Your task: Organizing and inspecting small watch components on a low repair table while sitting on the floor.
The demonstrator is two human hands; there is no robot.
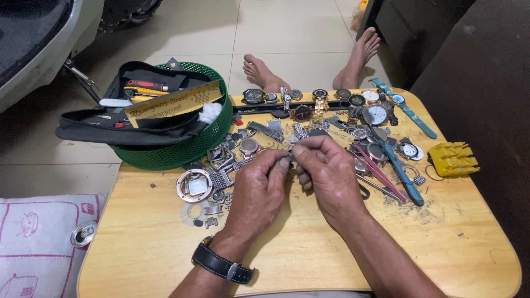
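My left hand (259, 190) and right hand (326, 171) meet fingertip to fingertip over the desk (154, 248), both pinched shut on a small metal watch part (291, 155) I can barely make out between them. Just left of that part lie a round steel watch case (194, 185) and loose band links (221, 177); just right of it, red tweezers (381, 174). Beyond it a row of watches (320, 102), further left the green basket (182, 149), far right a yellow block (452, 159)
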